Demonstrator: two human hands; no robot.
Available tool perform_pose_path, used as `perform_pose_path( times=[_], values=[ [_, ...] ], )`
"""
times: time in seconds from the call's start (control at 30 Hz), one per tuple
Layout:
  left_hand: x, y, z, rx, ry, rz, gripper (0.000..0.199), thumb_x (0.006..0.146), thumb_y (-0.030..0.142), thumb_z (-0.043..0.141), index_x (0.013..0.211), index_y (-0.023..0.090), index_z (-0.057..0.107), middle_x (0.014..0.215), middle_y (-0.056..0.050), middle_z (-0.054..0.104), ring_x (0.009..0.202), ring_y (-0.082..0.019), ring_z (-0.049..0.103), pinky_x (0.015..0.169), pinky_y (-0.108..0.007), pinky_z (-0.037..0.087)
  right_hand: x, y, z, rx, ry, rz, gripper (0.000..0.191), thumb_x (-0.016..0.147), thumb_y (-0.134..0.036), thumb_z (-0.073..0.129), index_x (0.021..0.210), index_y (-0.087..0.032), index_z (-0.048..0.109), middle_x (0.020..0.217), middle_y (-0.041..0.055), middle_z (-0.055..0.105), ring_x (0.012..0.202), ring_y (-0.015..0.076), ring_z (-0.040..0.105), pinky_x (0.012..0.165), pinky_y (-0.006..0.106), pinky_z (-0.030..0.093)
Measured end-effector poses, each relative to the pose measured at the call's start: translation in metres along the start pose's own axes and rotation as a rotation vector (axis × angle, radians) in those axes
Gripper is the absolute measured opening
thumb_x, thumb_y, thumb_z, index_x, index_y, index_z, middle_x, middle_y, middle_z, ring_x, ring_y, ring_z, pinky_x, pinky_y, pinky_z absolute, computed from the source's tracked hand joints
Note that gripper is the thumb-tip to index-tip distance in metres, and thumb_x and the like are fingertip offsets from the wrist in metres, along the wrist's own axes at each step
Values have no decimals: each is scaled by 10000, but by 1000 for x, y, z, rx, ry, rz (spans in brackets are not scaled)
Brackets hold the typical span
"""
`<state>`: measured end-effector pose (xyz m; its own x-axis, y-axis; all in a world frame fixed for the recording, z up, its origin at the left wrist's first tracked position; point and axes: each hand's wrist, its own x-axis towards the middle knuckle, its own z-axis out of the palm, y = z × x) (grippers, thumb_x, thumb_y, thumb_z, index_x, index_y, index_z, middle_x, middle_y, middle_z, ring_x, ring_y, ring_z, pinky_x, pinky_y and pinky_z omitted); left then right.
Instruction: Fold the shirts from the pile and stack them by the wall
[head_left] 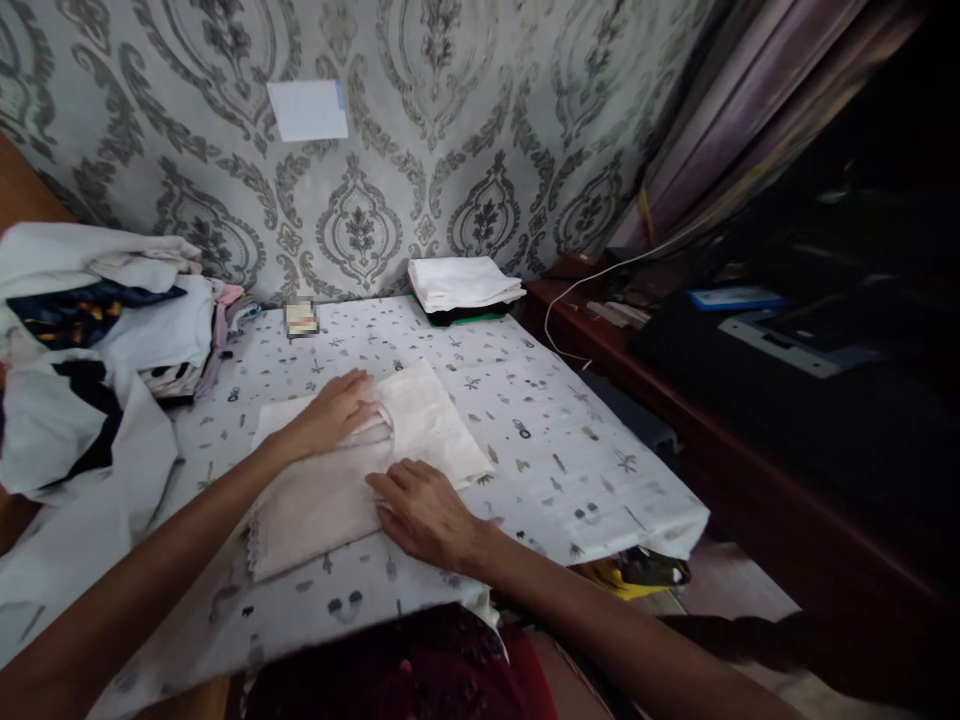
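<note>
A white garment with a scalloped, lacy lower-left edge lies partly folded on the covered table. Its curved neckline seems to show between my hands. Across its upper left part my left hand rests flat, fingers stretched to the right and lightly spread. My right hand lies over the right side of the garment, touching it with its fingers apart and slightly bent, pointing left. Some fingertips are hard to make out against the cloth.
Heaped clothes stand on the left. A neat stack of folded white cloth sits by the wall, and a small box near it. The patterned table cover drops off at right, beside a dark red ledge with a white cable.
</note>
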<state>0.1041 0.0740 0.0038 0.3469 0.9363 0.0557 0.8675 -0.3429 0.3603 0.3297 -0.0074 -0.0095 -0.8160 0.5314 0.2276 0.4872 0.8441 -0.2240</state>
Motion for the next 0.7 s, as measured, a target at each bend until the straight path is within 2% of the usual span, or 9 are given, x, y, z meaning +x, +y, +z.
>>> perform_pose_path(
  times=[0.07, 0.17, 0.27, 0.33, 0.4, 0.47, 0.53, 0.6, 0.7],
  values=[
    [-5, 14, 9, -19, -85, -15, 782, 954, 626, 336, 1561, 136, 278, 1656, -184, 219, 1546, -301, 143, 1228, -460, 157, -3, 0, -4, 29, -18, -13, 161, 916, -189, 517, 1058, -162, 590, 897, 75, 657, 838, 213, 568, 774, 333, 438],
    [-11, 26, 23, 32, -197, -28, 971, 878, 736, 415, 1596, 133, 160, 1665, -220, 88, 1544, -373, 9, 1213, -560, 98, -7, 7, -13, 129, -28, -50, 108, 889, -153, 516, 937, -175, 611, 832, 50, 668, 783, 191, 591, 780, 318, 463],
    [-14, 30, 32, 99, -274, -48, 1068, 825, 769, 470, 1605, 137, 105, 1657, -241, 10, 1527, -422, -64, 1179, -652, 66, -6, 23, -27, 283, 50, 10, 163, 899, -155, 502, 952, -185, 653, 826, 32, 698, 755, 170, 635, 757, 294, 494],
    [-15, 34, 34, 118, -304, -68, 1109, 801, 775, 496, 1608, 140, 77, 1653, -242, -34, 1519, -436, -95, 1163, -687, 53, 2, 34, -35, 320, 151, 131, 221, 932, -171, 469, 1010, -180, 675, 915, 58, 725, 839, 182, 672, 789, 304, 514],
    [-15, 37, 33, 124, -322, -99, 1168, 766, 785, 533, 1609, 133, 57, 1652, -242, -57, 1515, -442, -109, 1159, -701, 44, 15, 42, -38, 291, 212, 226, 277, 969, -209, 442, 1125, -159, 666, 1104, 114, 716, 1030, 221, 667, 896, 356, 518],
    [-17, 39, 31, 124, -325, -107, 1189, 745, 772, 577, 1610, 141, 62, 1660, -234, -37, 1515, -448, -106, 1157, -714, 59, 30, 43, -33, 254, 188, 245, 373, 993, -285, 455, 1300, -122, 591, 1336, 179, 620, 1253, 267, 572, 1025, 420, 474],
    [-19, 37, 30, 118, -312, -72, 1126, 763, 727, 602, 1612, 187, 97, 1674, -205, 22, 1519, -450, -81, 1152, -725, 94, 44, 39, -20, 257, 99, 219, 541, 1000, -391, 479, 1440, -76, 466, 1505, 223, 467, 1414, 293, 422, 1130, 453, 395],
    [-24, 34, 30, 109, -296, -28, 1029, 799, 677, 598, 1610, 234, 143, 1680, -175, 77, 1528, -440, -31, 1158, -721, 122, 57, 34, -4, 288, 14, 214, 661, 1007, -477, 456, 1507, -53, 369, 1580, 234, 355, 1489, 296, 301, 1190, 469, 319],
    [-30, 32, 29, 104, -269, -6, 942, 819, 663, 588, 1595, 260, 237, 1680, -139, 144, 1534, -420, 78, 1203, -661, 111, 75, 31, 13, 308, -19, 241, 659, 1022, -535, 388, 1515, -97, 368, 1595, 208, 343, 1516, 286, 240, 1221, 503, 245]
  ],
)
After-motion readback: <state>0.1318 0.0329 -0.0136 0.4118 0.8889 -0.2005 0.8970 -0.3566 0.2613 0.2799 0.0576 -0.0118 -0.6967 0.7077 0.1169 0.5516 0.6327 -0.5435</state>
